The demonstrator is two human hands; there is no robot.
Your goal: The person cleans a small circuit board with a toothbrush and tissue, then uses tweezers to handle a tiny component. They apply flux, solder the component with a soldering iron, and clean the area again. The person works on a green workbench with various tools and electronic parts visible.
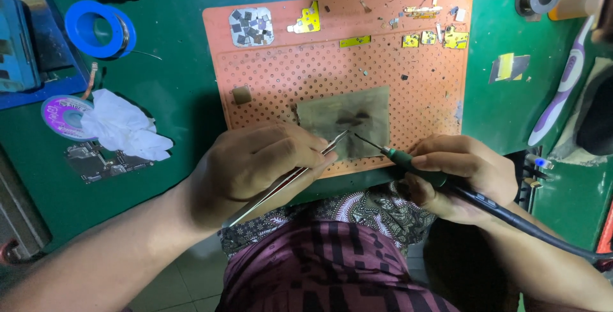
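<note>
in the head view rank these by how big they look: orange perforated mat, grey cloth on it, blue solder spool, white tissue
1. orange perforated mat, by far the largest
2. grey cloth
3. white tissue, close to the cloth, so that order is unsure
4. blue solder spool, smallest

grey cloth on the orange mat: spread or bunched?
Spread. The grey cloth lies flat as a rough rectangle on the orange perforated mat, no bunching visible.
</note>
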